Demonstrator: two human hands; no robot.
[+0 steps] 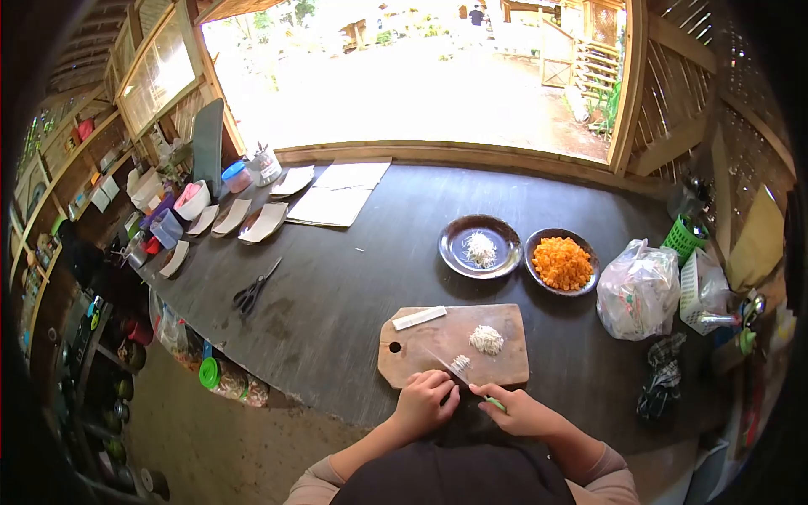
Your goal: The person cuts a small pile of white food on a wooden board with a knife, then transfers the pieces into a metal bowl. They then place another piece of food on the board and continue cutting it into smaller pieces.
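A wooden cutting board (404, 362) lies near the table's front edge. My right hand (526, 414) is closed around the green handle of a knife (494, 403), whose blade slants left over the board. Beside the blade are small cut white pieces (459, 363). My left hand (427, 398) rests at the board's front edge, fingers curled together close to the blade; anything under them is hidden. A pale white block (419, 317) lies at the board's back left. Farther right on it sits a heap of chopped white bits (486, 339).
Behind the board stand a dark plate (451, 261) with white shreds and a bowl (529, 268) of orange diced food. A filled plastic bag (638, 290) and green basket (683, 239) are at right. Scissors (257, 288), cardboard pieces (263, 222) and tubs (236, 177) lie left.
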